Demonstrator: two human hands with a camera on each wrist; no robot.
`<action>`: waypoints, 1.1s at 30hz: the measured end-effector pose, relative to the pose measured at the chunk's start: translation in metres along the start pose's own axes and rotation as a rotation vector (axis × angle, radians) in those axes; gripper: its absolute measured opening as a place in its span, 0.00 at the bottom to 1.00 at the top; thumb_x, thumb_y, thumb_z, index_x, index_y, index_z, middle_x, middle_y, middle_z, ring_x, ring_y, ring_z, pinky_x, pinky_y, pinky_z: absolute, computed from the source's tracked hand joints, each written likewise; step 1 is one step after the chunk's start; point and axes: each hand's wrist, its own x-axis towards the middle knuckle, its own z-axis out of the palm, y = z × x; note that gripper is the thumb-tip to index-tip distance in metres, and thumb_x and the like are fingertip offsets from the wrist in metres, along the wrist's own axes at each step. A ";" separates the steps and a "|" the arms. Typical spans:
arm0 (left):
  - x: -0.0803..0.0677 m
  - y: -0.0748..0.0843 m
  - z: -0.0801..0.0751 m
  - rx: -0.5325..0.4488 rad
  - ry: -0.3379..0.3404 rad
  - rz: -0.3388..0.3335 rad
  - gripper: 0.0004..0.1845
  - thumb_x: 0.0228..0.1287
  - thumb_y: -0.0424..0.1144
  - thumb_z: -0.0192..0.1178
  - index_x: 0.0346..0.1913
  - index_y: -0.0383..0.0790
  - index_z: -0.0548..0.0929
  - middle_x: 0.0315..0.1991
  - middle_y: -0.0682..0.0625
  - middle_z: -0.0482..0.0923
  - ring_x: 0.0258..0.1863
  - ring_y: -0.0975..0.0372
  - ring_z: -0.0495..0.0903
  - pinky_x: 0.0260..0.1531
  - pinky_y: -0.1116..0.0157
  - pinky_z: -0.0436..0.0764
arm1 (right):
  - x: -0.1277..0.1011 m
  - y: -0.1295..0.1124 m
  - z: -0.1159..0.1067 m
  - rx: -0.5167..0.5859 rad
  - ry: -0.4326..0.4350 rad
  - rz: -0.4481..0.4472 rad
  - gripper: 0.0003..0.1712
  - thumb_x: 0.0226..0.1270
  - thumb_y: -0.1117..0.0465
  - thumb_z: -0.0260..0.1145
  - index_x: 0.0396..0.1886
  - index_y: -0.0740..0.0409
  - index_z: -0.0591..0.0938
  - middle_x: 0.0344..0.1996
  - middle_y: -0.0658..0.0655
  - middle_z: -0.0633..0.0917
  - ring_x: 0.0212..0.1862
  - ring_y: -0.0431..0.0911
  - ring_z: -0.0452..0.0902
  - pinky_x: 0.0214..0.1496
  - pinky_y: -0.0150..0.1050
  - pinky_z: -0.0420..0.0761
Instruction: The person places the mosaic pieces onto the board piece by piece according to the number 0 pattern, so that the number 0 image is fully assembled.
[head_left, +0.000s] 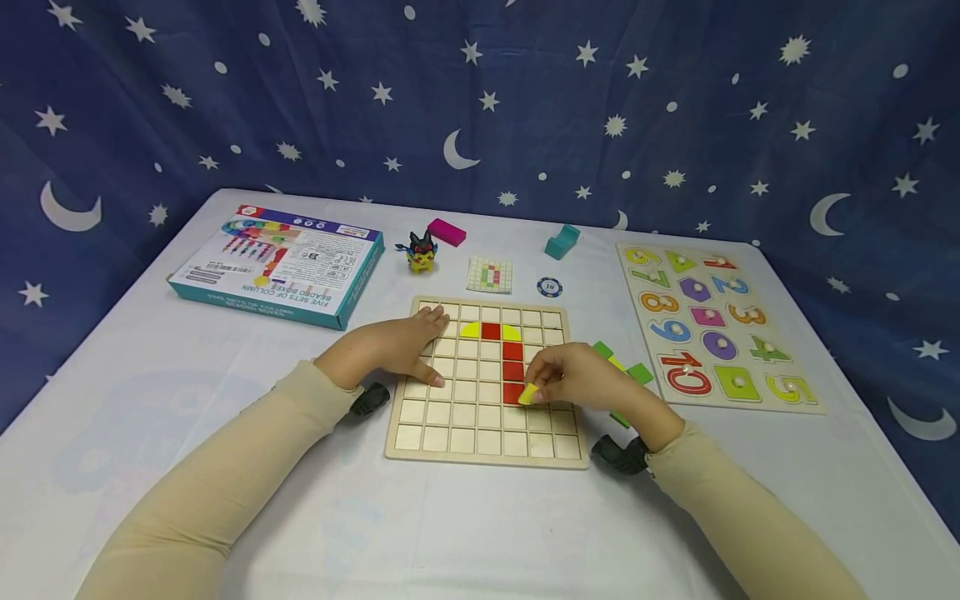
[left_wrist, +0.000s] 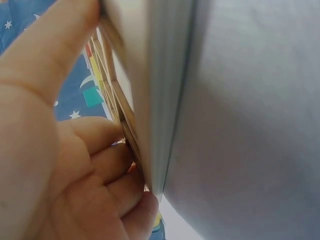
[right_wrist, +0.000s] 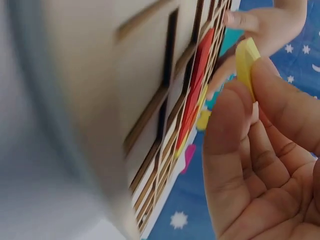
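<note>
A wooden grid board (head_left: 487, 458) lies flat in the middle of the table. My left hand (head_left: 397, 346) rests on its left edge, fingers and thumb spread over the frame and squares. Between right thumb and fingertips, my right hand (head_left: 573, 377) pinches a small yellow tile (right_wrist: 245, 62), held just above the board beside the lowest red tile (head_left: 513, 393). Several red tiles sit in the squares, one in an upper row and the others in a column below. Two rounded yellow tiles (head_left: 470, 331) flank the upper red tile (head_left: 491, 332).
Green tiles (head_left: 640, 373) lie right of the board, partly hidden by the right hand. Behind the board are a pattern card (head_left: 490, 275), a chip (head_left: 550, 287), a figurine (head_left: 421, 254), a pink block (head_left: 447, 232) and a teal block (head_left: 562, 242). A box (head_left: 277, 262) and number puzzle (head_left: 720, 329) flank them.
</note>
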 end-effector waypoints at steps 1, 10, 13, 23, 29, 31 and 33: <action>0.000 0.000 0.000 0.000 0.000 0.000 0.54 0.53 0.56 0.63 0.72 0.32 0.44 0.73 0.39 0.35 0.72 0.49 0.35 0.70 0.52 0.45 | 0.001 -0.002 0.002 -0.006 -0.010 -0.005 0.06 0.52 0.69 0.69 0.31 0.59 0.81 0.23 0.49 0.80 0.29 0.41 0.72 0.31 0.32 0.74; -0.001 0.000 0.000 0.005 0.002 0.006 0.54 0.54 0.56 0.63 0.71 0.31 0.44 0.73 0.39 0.35 0.72 0.48 0.35 0.70 0.52 0.45 | 0.005 -0.016 0.014 -0.130 -0.139 0.036 0.06 0.52 0.68 0.70 0.27 0.54 0.82 0.21 0.47 0.77 0.28 0.40 0.70 0.31 0.31 0.72; -0.001 0.000 0.000 0.009 0.005 0.009 0.54 0.54 0.56 0.62 0.71 0.31 0.44 0.73 0.39 0.35 0.72 0.48 0.35 0.70 0.52 0.45 | 0.007 -0.019 0.016 -0.161 -0.151 0.057 0.05 0.52 0.68 0.69 0.28 0.55 0.83 0.21 0.48 0.77 0.28 0.40 0.70 0.30 0.30 0.71; -0.001 0.000 0.000 0.006 0.006 0.013 0.54 0.54 0.55 0.63 0.71 0.30 0.44 0.73 0.39 0.35 0.72 0.48 0.35 0.70 0.52 0.45 | 0.011 -0.027 0.020 -0.208 -0.167 0.080 0.04 0.53 0.68 0.69 0.27 0.55 0.83 0.19 0.47 0.75 0.25 0.40 0.67 0.28 0.30 0.68; -0.001 0.000 0.000 0.006 0.006 0.010 0.54 0.54 0.55 0.63 0.71 0.31 0.43 0.73 0.39 0.35 0.72 0.49 0.35 0.70 0.52 0.45 | 0.013 -0.031 0.023 -0.233 -0.143 0.077 0.05 0.53 0.69 0.69 0.26 0.55 0.82 0.20 0.47 0.75 0.27 0.40 0.67 0.29 0.31 0.68; -0.002 0.000 0.000 0.006 0.008 0.011 0.54 0.54 0.55 0.63 0.71 0.31 0.44 0.73 0.39 0.35 0.72 0.49 0.35 0.70 0.52 0.45 | 0.013 -0.031 0.024 -0.239 -0.136 0.074 0.06 0.53 0.69 0.68 0.26 0.55 0.82 0.20 0.47 0.75 0.27 0.40 0.67 0.29 0.31 0.68; -0.002 0.001 -0.001 0.006 0.011 0.012 0.54 0.54 0.55 0.63 0.71 0.30 0.44 0.73 0.38 0.35 0.72 0.48 0.36 0.70 0.52 0.45 | 0.013 -0.032 0.025 -0.245 -0.132 0.073 0.06 0.53 0.69 0.68 0.26 0.55 0.81 0.20 0.48 0.75 0.27 0.40 0.67 0.29 0.31 0.68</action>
